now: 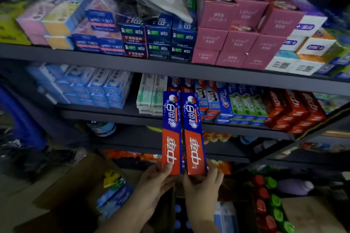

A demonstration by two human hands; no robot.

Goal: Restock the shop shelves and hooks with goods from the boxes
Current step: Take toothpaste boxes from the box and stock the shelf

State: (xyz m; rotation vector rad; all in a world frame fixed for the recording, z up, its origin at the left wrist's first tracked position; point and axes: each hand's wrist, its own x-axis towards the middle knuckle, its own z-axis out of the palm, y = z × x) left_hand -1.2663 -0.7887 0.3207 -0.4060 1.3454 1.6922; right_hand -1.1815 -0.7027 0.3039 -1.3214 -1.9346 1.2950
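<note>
Two long toothpaste boxes stand upright side by side at the centre of the view, each red at the bottom and blue at the top. The left hand (157, 179) grips the bottom end of the left toothpaste box (172, 132), thumb pressed on its red face. The right hand (202, 181) grips the bottom end of the right toothpaste box (194, 134), fingers curled round its right edge. The two boxes nearly touch along their length, and their top ends overlap the front of the middle shelf (113, 113).

On that shelf, just behind the box tops at 12 o'clock, more boxes of the same red-and-blue kind (180, 83) lie end-on. At 3 o'clock from them sit red boxes (295, 109); at 9 o'clock, pale blue boxes (98, 85).

The top shelf (170, 68) carries dark blue boxes (161, 38) and pink boxes (242, 43), with a clear plastic bag (151, 0) on top.

At 7 o'clock from the hands stands an open cardboard box (75, 181) holding coloured packs. At 4 o'clock, red and green bottle caps (269, 200) run in a row.
</note>
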